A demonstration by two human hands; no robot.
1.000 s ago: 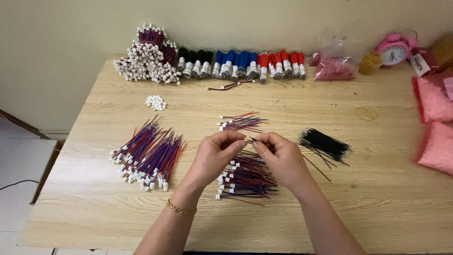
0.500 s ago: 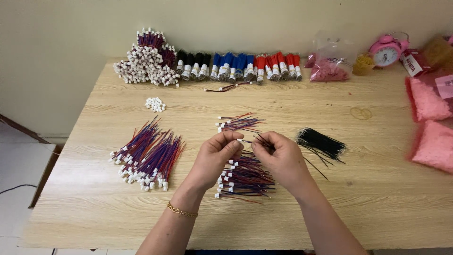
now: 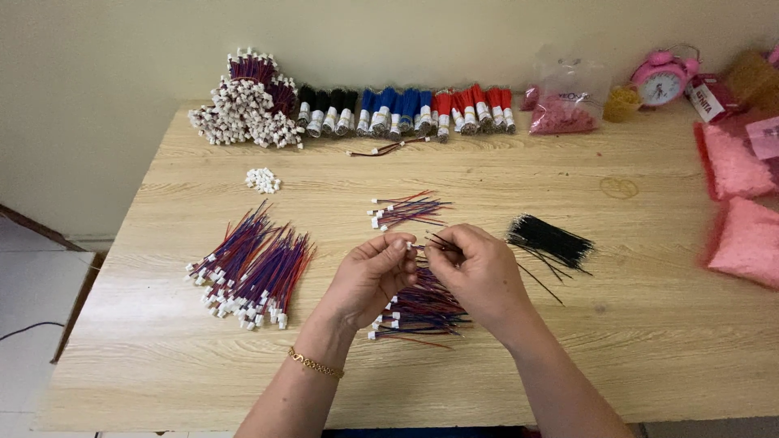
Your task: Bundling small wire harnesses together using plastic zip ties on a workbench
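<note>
My left hand (image 3: 372,276) pinches a small white connector (image 3: 410,243) between thumb and fingertips above the table middle. My right hand (image 3: 477,272) meets it from the right and pinches thin dark wires (image 3: 436,241) that run into that connector. Under both hands lies a pile of red and blue wires with white connectors (image 3: 418,312). A small bundle of the same wires (image 3: 406,209) lies just beyond the hands. A bunch of black wires (image 3: 550,241) lies right of my right hand.
A large fan of red-blue wires (image 3: 251,264) lies at the left on the wooden table (image 3: 454,162). Loose white connectors (image 3: 262,180), bundled wire packs (image 3: 381,109) along the wall, pink bags (image 3: 734,166), a clear bag (image 3: 565,105) and a pink alarm clock (image 3: 661,79) stand around.
Both hands stay together over the pile with only small finger movements at the connector. The view shifted slightly.
</note>
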